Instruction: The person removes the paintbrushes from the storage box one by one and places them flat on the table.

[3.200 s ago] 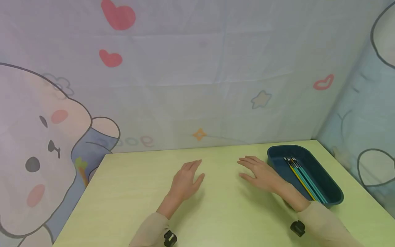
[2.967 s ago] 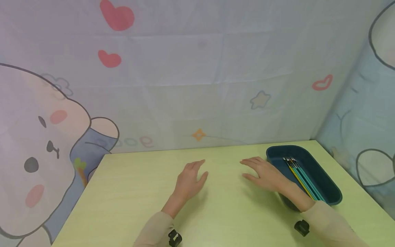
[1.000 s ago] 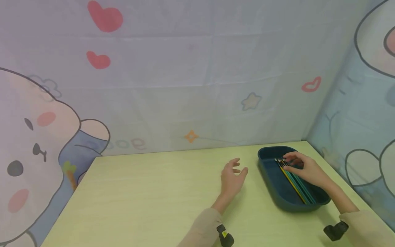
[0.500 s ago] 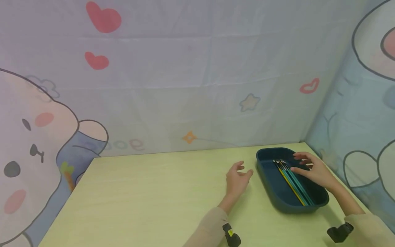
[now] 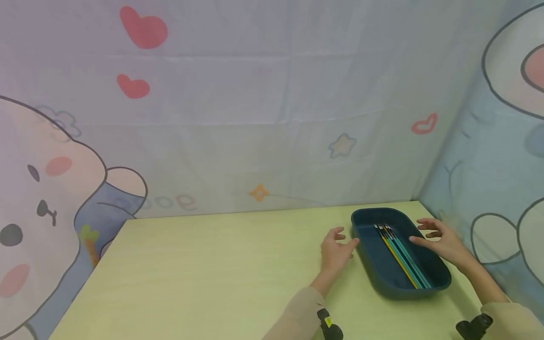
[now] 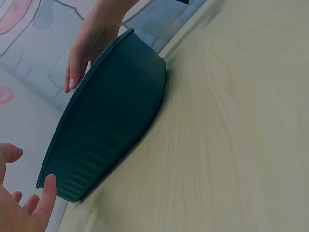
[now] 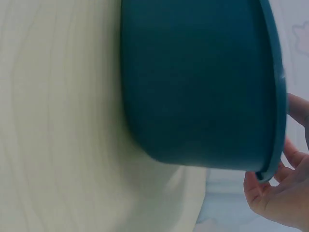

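Note:
A dark teal plastic tray [image 5: 382, 288] stands on the right part of the table. Inside it lies a bundle of slender teal and yellow sticks [image 5: 405, 262] with pale and dark tips, like pencils or brushes. My left hand [image 5: 335, 252] is beside the tray's left wall, fingers loosely bent, thumb near the rim. At the right rim is my right hand [image 5: 446, 243], its thumb over the tray's edge and its fingers outside. In the right wrist view the fingers [image 7: 253, 188] are by the rim's corner; firm contact cannot be told. Neither hand visibly holds anything.
The pale wooden table [image 5: 204, 274] extends to the left of the tray. A printed cloth [image 5: 238, 118] hangs behind it, and another cloth [image 5: 505, 174] hangs close to the table's right edge.
Both hands have moved rightward from the table's middle. My right hand has passed over the sticks to the tray's right rim; the left has come up to the left wall.

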Tool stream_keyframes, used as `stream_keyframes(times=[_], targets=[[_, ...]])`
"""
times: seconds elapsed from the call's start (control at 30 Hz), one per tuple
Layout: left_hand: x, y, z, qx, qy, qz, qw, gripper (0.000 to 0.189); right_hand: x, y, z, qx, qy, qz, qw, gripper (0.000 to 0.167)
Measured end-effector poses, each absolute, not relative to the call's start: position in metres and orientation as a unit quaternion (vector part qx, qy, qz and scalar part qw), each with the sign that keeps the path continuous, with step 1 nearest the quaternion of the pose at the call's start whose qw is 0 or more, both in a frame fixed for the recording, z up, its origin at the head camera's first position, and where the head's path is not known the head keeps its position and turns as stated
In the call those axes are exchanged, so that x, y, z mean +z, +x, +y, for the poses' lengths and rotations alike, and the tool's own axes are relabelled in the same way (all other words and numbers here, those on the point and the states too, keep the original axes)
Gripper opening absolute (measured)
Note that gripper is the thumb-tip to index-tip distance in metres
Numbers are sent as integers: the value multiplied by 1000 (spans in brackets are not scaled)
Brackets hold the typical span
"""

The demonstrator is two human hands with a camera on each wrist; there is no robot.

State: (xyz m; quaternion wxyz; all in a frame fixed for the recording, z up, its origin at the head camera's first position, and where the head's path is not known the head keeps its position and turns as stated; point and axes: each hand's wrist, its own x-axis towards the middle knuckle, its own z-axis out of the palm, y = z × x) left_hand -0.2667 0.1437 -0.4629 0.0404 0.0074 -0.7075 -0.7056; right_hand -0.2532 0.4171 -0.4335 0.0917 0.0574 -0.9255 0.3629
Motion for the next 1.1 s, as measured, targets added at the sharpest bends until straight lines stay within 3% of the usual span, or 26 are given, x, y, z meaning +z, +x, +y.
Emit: stream_keyframes(times=[0.8,1.1], targets=[[-470,-266,166,-752,27,-657,-32,49,-449,-258,427,365,17,-931,4,66],[-469,-274,173,-761,40,-647,-22,44,-446,-263,428,382,-4,-924,-19,67]])
